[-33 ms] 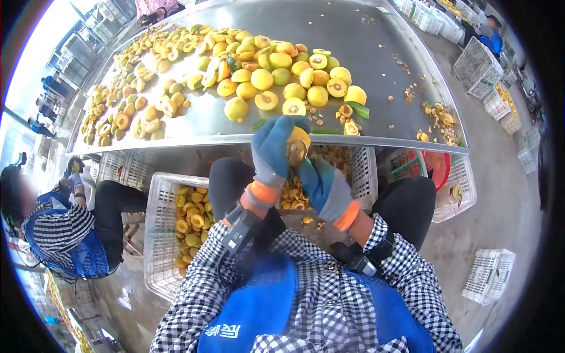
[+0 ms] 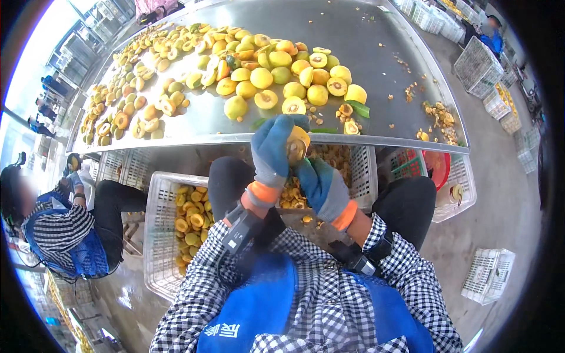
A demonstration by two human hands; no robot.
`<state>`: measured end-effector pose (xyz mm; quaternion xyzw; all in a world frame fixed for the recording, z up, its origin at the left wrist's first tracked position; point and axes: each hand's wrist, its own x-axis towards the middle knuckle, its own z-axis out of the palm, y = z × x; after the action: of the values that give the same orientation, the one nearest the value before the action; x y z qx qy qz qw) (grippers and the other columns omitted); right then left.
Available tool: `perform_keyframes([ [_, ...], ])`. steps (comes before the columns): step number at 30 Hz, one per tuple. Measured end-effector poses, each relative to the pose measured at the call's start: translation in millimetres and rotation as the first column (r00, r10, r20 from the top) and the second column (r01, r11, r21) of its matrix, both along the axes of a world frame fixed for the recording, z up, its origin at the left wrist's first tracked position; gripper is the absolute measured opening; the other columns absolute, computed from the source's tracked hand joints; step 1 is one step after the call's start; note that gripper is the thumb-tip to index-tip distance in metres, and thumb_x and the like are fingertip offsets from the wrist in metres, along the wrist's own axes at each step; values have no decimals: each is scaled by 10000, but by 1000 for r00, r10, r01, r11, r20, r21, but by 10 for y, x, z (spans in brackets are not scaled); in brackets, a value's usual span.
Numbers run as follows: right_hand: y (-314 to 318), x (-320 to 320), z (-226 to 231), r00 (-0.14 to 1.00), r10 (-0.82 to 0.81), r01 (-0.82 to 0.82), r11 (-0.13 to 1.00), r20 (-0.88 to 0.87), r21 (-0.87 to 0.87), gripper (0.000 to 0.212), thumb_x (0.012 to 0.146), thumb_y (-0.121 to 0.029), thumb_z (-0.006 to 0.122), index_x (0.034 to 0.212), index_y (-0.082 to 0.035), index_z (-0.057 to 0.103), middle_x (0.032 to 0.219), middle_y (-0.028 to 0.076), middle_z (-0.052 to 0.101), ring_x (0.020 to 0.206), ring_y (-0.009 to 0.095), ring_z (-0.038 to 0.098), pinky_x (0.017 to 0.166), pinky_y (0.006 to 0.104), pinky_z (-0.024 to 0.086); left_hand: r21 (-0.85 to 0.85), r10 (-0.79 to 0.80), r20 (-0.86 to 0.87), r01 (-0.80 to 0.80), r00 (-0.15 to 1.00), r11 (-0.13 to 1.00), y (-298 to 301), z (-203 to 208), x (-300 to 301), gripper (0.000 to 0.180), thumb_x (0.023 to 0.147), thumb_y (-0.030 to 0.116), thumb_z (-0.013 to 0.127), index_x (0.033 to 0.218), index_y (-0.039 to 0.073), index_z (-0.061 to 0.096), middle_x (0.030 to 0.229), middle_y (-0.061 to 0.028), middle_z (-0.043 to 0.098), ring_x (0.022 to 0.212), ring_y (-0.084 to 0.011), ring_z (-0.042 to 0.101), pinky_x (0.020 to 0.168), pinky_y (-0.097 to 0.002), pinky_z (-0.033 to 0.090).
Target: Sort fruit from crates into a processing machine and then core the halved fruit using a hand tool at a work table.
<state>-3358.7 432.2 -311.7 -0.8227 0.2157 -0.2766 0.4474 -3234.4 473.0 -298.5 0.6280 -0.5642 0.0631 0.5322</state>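
Note:
My left hand (image 2: pixel 272 148), in a blue and grey glove with an orange cuff, is closed around a cut yellow peach (image 2: pixel 299 141) just in front of the table edge. The peach's cut side, with a brownish middle, faces my right hand. My right hand (image 2: pixel 318 185), gloved alike, is closed just below the peach, its fingertips close against it. What its fingers grip is hidden. Beyond both hands, many whole and halved yellow peaches (image 2: pixel 262 79) are heaped on the metal table (image 2: pixel 376 65). A green leaf (image 2: pixel 358 109) lies by the nearest ones.
A white crate (image 2: pixel 159 247) of peach halves stands left of my knees. Beneath my hands is another crate (image 2: pixel 368 176) with scraps. A red basin (image 2: pixel 438 167) sits at the right under the table. A co-worker (image 2: pixel 65 229) sits at the left.
My right hand has shifted very slightly left, toward the peach. My left hand and the fruit on the table look the same.

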Motion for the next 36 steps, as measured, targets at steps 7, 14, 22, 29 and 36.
perform_keyframes([
  [7, -189, 113, -324, 953, 234, -113, 863, 191, -493, 242, 835, -204, 402, 833, 17, 500, 657, 138, 522, 556, 223, 529, 508, 298, 408, -90, 87, -299, -119, 950, 989, -75, 26, -145, 240, 804, 213, 452, 797, -6, 550, 763, -54, 568, 669, -158, 552, 636, -248, 425],
  [14, -80, -134, -105, 985, 169, -161, 772, 45, 615, 299, 828, -275, 439, 790, 7, 532, 532, 55, 510, 456, 114, 464, 416, 259, 366, 94, -171, -752, 360, 637, 928, -39, -39, -29, 200, 768, 161, 491, 837, -11, 569, 714, -44, 566, 648, -80, 507, 593, -214, 416],
  [22, -127, -135, -20, 985, 170, -103, 663, -15, 742, 262, 820, -259, 454, 765, -12, 523, 512, 37, 477, 446, 103, 462, 390, 248, 343, -65, -241, -810, 327, 535, 943, -25, -57, -54, 159, 755, 154, 505, 783, 9, 564, 727, -56, 561, 643, -104, 517, 577, -234, 418],
  [29, -7, -41, 41, 979, 202, -161, 765, 4, 624, 138, 782, -133, 456, 812, -25, 536, 682, 145, 540, 585, 229, 520, 534, 316, 414, 108, -122, -315, 163, 941, 981, -36, 17, -30, 119, 675, 44, 536, 785, 0, 551, 757, -74, 550, 647, -132, 542, 568, -225, 430],
  [36, -12, -65, -417, 918, 181, -288, 915, 352, 281, 361, 851, -347, 366, 815, -38, 550, 555, 7, 479, 376, 72, 379, 334, 212, 296, 92, 1, -593, 66, 805, 994, -132, -152, -202, 153, 738, 130, 537, 722, -14, 585, 656, -23, 561, 607, -76, 490, 568, -217, 410],
])
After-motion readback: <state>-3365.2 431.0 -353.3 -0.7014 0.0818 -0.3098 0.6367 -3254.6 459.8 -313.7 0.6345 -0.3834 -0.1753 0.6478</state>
